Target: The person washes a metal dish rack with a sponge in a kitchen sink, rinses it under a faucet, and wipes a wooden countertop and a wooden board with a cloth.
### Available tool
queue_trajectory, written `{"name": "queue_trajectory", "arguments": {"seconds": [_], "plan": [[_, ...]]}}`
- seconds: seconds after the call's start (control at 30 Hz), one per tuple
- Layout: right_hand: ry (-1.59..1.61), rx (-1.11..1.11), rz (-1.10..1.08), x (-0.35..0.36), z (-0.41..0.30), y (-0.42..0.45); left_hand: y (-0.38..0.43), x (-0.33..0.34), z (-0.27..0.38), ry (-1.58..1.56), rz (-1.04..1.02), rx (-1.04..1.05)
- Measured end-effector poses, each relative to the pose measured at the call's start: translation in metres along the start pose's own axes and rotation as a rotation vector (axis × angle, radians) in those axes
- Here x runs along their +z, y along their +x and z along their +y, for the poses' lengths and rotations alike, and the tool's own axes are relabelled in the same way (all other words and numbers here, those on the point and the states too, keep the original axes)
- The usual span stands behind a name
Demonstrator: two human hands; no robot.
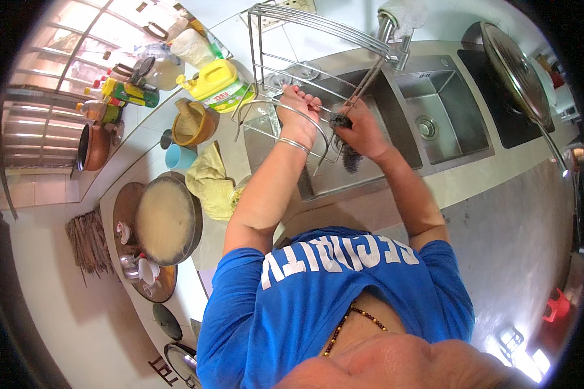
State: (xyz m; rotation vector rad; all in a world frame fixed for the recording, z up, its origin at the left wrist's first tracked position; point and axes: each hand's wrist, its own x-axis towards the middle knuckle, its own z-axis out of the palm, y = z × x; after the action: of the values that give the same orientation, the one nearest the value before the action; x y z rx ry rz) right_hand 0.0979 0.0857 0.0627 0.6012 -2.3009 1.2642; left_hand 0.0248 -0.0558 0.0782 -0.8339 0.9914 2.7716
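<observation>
A metal wire rack (322, 24) is tilted over the larger basin of a stainless steel sink (394, 131). My left hand (298, 113), with a bangle at its wrist, is curled around the rack's thin bars. In my right hand (367, 129) is a dark steel wool scrubber (339, 120), pressed against a bar on the rack's right side. Below that hand a dark fuzzy shape (352, 158) shows against the basin; whether it is more scrubber or a reflection, I cannot tell.
A faucet (400, 51) with a cloth over it rises behind the sink. Left of the rack stand a yellow detergent jug (219, 80), a mortar with pestle (194, 124), a blue cup (180, 156) and a yellow cloth (211, 180). A large lidded pan (516, 73) is at right.
</observation>
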Motion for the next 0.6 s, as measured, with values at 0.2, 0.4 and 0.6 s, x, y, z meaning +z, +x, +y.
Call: {"name": "queue_trajectory", "arguments": {"seconds": [0.2, 0.4, 0.6], "plan": [[0.332, 0.035, -0.192, -0.042, 0.067, 0.002, 0.050, -0.004, -0.028, -0.133, 0.045, -0.135], [-0.336, 0.563, 0.339, -0.047, 0.188, 0.032, 0.083, 0.007, -0.037, -0.169, 0.092, -0.040], [-0.633, 0.490, 0.193, -0.019, 0.241, 0.075, 0.110, 0.030, -0.070, -0.115, 0.102, -0.090]]}}
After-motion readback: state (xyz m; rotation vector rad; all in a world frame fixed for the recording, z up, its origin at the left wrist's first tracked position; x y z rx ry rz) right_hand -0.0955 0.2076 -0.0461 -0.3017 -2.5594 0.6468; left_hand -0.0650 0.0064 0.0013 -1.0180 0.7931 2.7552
